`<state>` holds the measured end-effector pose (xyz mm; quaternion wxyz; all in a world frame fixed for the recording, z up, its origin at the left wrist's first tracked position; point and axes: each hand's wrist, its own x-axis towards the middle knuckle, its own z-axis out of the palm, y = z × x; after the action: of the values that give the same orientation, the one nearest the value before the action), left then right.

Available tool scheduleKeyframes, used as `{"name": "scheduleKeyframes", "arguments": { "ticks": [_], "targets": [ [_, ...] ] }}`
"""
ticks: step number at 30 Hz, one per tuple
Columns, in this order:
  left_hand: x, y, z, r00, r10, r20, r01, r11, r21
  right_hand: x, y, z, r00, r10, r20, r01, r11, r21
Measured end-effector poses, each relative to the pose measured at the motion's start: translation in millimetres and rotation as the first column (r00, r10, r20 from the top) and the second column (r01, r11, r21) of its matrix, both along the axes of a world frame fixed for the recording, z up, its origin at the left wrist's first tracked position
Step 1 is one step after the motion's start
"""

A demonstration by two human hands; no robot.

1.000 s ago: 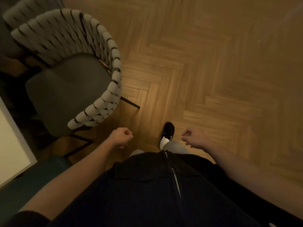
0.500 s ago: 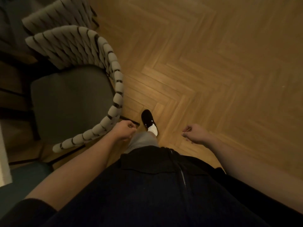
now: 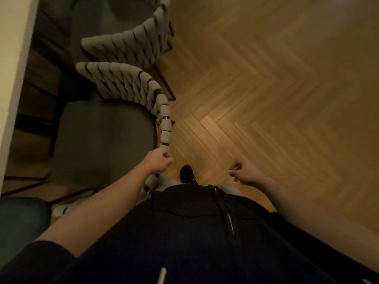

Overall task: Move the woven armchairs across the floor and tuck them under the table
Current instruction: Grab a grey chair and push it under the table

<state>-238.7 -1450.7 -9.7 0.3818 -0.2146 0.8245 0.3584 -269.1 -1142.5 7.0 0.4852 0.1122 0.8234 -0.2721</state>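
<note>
There is one view only, a wide-angle camera worn on the person's head, looking steeply down past the chest at the floor (image 3: 266, 99). The dark torso (image 3: 184, 242) fills the frame from centre to 6 o'clock, very near the lens, and both forearms run in from 7 and 4 o'clock. The left hand (image 3: 158, 162) and right hand (image 3: 245, 174) sit close to mid-frame. The nearer woven armchair (image 3: 106, 136) lies toward 9 o'clock, a second armchair (image 3: 131, 46) toward 11 o'clock. Straight lines bow toward the edges, and with no second view nothing overlaps.
</note>
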Motion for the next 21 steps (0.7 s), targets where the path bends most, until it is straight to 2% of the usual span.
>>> {"name": "scheduleKeyframes", "arguments": {
  "ticks": [8,12,16,19,21],
  "targets": [
    [-28,1,-2,0.961,0.273,0.045,-0.272,0.962,-0.025,-119,-18,-15,0.961,0.276,0.004,-0.275,0.961,-0.018],
    [-28,9,-2,0.867,0.494,0.068,-0.49,0.869,-0.063,-178,-27,-17,0.879,0.477,0.004,-0.477,0.879,-0.009],
    [-25,30,-2,0.711,0.703,0.012,-0.697,0.708,-0.116,-230,-48,-18,0.736,0.677,0.01,-0.677,0.736,0.001],
    [-17,51,-2,0.513,0.858,-0.015,-0.855,0.509,-0.099,-254,-78,-20,0.622,0.783,0.008,-0.783,0.622,-0.017],
    [-9,63,-3,0.36,0.933,-0.021,-0.93,0.357,-0.092,-262,-102,-20,0.585,0.811,0.015,-0.81,0.585,-0.038]
  ]
}}
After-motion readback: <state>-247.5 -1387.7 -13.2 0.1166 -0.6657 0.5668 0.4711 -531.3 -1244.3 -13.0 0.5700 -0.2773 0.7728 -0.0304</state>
